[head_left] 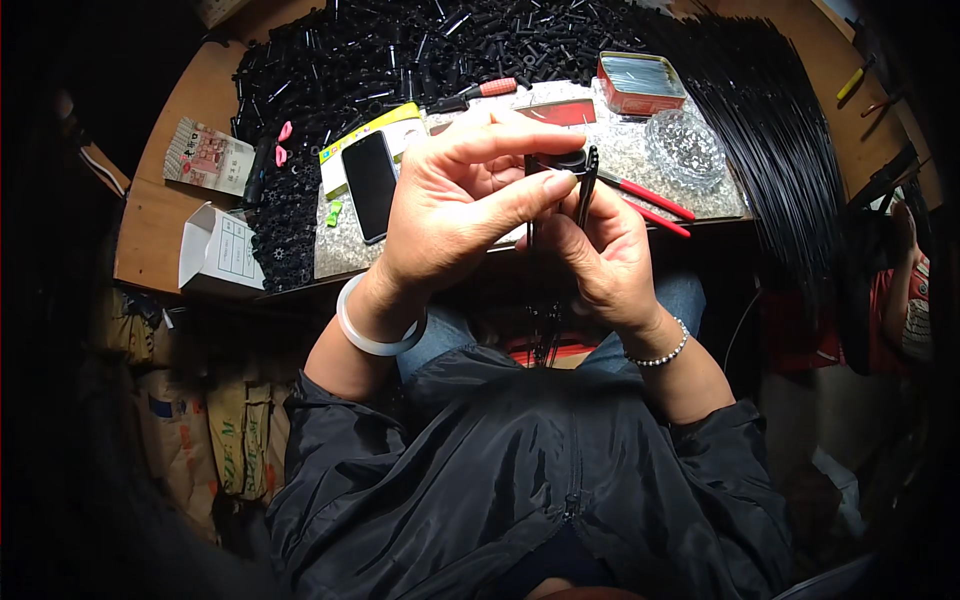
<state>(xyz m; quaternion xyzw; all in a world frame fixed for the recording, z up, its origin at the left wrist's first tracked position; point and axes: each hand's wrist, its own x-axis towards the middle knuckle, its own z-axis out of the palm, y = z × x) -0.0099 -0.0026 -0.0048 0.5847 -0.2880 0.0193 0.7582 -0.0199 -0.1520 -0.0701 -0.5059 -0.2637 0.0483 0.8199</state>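
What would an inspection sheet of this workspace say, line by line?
Surface: wooden table with a pale speckled slab at the near side.
Job's things: dark round piece and thin black strips at the hands; heap of small black parts beyond; long black strands to the right.
Clutter: phone, white box, glass dish, red tin, red-handled tool.
Hands: left hand appears to pinch the dark round piece; right hand grips the thin black strips.
Cables: a thin pale line, perhaps a cord, below the table at right.
Surroundings: sacks at lower left; apparently another person's arm at far right.
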